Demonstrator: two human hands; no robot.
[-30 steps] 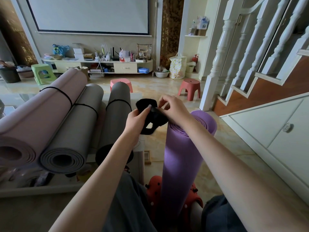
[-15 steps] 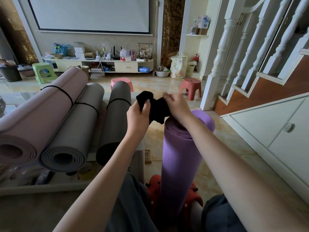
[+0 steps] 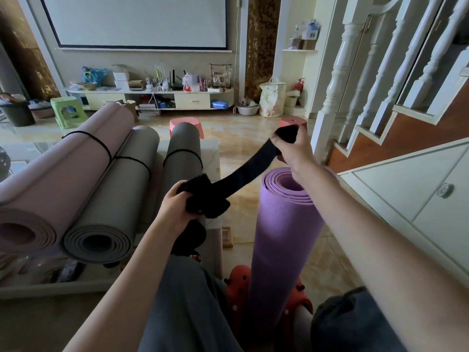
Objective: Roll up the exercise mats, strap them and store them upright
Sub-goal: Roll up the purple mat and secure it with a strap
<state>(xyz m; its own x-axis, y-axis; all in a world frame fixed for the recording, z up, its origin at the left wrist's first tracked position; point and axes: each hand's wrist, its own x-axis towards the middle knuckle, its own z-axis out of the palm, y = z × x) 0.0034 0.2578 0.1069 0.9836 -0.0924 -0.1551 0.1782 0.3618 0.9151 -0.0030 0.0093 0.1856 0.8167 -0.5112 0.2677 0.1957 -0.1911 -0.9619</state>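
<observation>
- Purple mat (image 3: 281, 240) stands rolled and upright between your knees, its long axis near vertical, with the open spiral end facing up toward you and the foot down by the red shoes (image 3: 238, 283) on the floor.
- Black strap (image 3: 243, 171) hangs in the air above and left of the roll, not touching it. It runs on a diagonal from low-left to high-right, across the mat's axis rather than along it.
- Your left hand (image 3: 175, 212) grips the bunched end of the strap with curled fingers, left of the mat near its top.
- Your right hand (image 3: 291, 148) pinches the far end, fingers closed on it, above and just behind the roll's top (this hand is nearer the mat).
- My judgement: the strap has to come down level and go round the roll.
- Three strapped mats (image 3: 106, 189) lie side by side on the desk (image 3: 212, 158) to your left, their long axes pointing away from you.
</observation>
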